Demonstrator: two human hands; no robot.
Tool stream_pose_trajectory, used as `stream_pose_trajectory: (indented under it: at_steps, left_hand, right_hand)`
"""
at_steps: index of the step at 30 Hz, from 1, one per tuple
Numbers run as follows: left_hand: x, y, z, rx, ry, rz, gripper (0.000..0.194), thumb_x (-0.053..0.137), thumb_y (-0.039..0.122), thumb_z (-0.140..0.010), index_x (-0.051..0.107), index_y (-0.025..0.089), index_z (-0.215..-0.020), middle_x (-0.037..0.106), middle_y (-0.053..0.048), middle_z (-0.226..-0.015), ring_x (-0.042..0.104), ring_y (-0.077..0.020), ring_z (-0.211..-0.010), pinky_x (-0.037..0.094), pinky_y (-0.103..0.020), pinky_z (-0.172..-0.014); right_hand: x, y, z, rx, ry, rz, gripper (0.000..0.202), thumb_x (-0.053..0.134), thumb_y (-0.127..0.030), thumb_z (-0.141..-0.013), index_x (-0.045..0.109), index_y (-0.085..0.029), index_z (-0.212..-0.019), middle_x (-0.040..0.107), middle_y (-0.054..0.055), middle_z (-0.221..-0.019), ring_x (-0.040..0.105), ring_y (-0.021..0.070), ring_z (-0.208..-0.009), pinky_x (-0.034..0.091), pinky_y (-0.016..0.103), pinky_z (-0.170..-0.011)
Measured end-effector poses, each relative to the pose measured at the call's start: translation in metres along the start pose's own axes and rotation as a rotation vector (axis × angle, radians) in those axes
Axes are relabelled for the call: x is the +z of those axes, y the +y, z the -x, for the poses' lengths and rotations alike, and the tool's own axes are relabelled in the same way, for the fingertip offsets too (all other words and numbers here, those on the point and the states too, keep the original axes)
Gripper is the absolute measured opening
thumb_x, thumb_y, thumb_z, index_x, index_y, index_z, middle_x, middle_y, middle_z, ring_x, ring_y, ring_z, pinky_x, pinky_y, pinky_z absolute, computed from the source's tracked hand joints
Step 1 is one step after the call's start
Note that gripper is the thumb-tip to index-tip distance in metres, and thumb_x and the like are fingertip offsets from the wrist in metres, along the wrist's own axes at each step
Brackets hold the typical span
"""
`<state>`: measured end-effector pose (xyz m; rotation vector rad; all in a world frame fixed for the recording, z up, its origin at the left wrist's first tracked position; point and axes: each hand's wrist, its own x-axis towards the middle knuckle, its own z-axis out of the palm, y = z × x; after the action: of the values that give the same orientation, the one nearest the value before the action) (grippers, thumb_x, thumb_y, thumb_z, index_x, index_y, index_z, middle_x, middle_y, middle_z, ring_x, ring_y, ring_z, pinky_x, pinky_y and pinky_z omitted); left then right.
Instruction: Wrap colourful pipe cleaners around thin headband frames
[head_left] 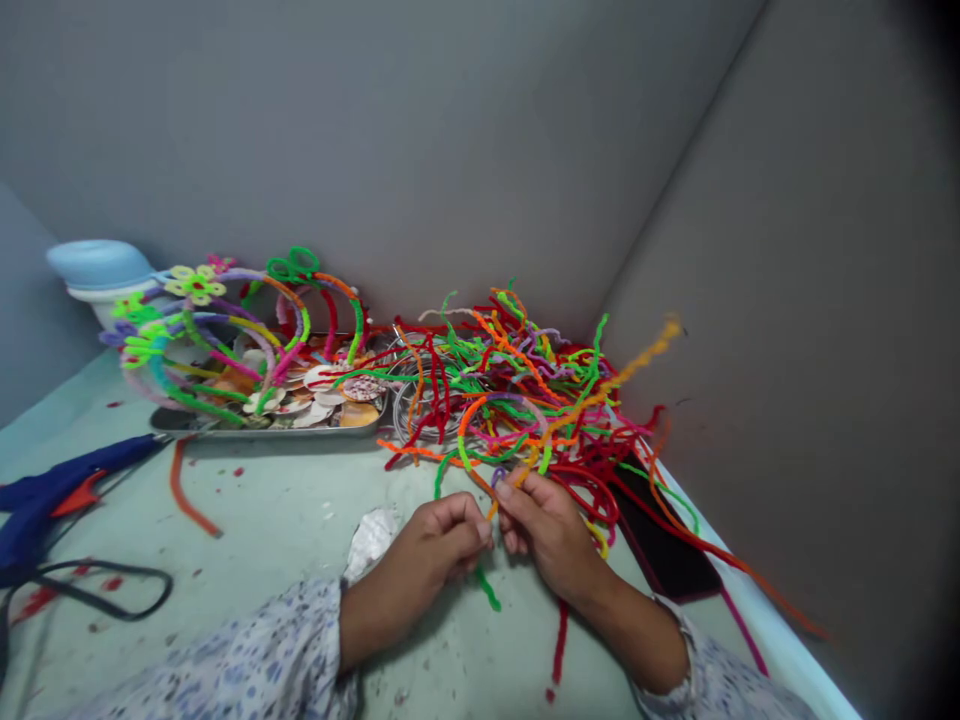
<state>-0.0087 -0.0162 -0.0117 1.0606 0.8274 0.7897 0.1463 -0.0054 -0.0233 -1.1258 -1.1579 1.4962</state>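
Two sleeves end at left hand and right hand, both pinching one orange pipe-cleaner.

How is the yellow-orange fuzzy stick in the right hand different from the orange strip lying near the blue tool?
The yellow-orange fuzzy stick is held in the right hand; the orange strip lies on the table. The fuzzy stick looks longer and wavy; the orange strip looks shorter, gently curved. Both are thin.

Pipe cleaner yellow-orange; sleeve pale (with blue spots); table light green.
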Motion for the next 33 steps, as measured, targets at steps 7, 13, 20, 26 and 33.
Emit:
stream_pose_trajectory:
  at_steps: [7,13,20,26,33]
  left_hand:
    - [0.005,0.007,0.01,0.174,0.088,-0.408,0.019,0.047,0.015,-0.079,0.042,0.018,-0.061,0.04,0.005,-0.057,0.033,-0.0101,-0.056,0.024,-0.022,-0.053]
    - [0.004,0.008,0.012,0.262,0.181,-0.584,0.017,0.051,0.018,-0.079,0.048,0.017,-0.062,0.043,0.004,-0.057,0.035,-0.0104,-0.055,0.022,-0.024,-0.052]
    - [0.004,0.011,0.003,-0.002,0.012,0.095,0.028,0.048,0.033,-0.085,0.057,0.013,-0.07,0.054,0.0,-0.063,0.033,-0.0074,-0.049,0.026,-0.022,-0.05]
    - [0.001,0.013,0.001,-0.181,-0.119,0.512,0.014,0.053,0.021,-0.082,0.057,0.012,-0.071,0.049,0.002,-0.061,0.026,-0.0036,-0.043,0.026,-0.02,-0.046]
    - [-0.001,0.014,0.003,-0.292,-0.116,0.654,0.012,0.057,0.022,-0.081,0.059,0.01,-0.076,0.047,0.003,-0.062,0.028,-0.0012,-0.042,0.027,-0.018,-0.046]
  right_hand:
    - [0.005,-0.006,0.005,-0.018,0.008,0.046,0.031,0.058,-0.044,-0.079,0.047,-0.018,-0.065,0.048,-0.007,-0.049,0.041,0.0056,-0.038,0.031,0.018,-0.039]
    - [0.002,-0.005,0.001,0.03,0.006,0.026,0.03,0.059,-0.043,-0.079,0.048,-0.018,-0.067,0.049,-0.006,-0.05,0.041,0.0053,-0.038,0.029,0.018,-0.037]
    - [-0.006,0.0,-0.005,-0.005,-0.04,-0.064,0.031,0.057,-0.042,-0.082,0.049,-0.016,-0.067,0.051,-0.005,-0.053,0.043,0.005,-0.04,0.032,0.017,-0.04]
    - [-0.006,0.001,-0.004,-0.044,-0.045,-0.075,0.029,0.058,-0.044,-0.081,0.052,-0.017,-0.072,0.053,-0.004,-0.057,0.045,0.0063,-0.044,0.034,0.018,-0.044]
    - [-0.003,0.001,-0.003,-0.017,-0.085,-0.127,0.029,0.058,-0.043,-0.081,0.051,-0.017,-0.072,0.052,-0.004,-0.057,0.045,0.0054,-0.043,0.034,0.017,-0.043]
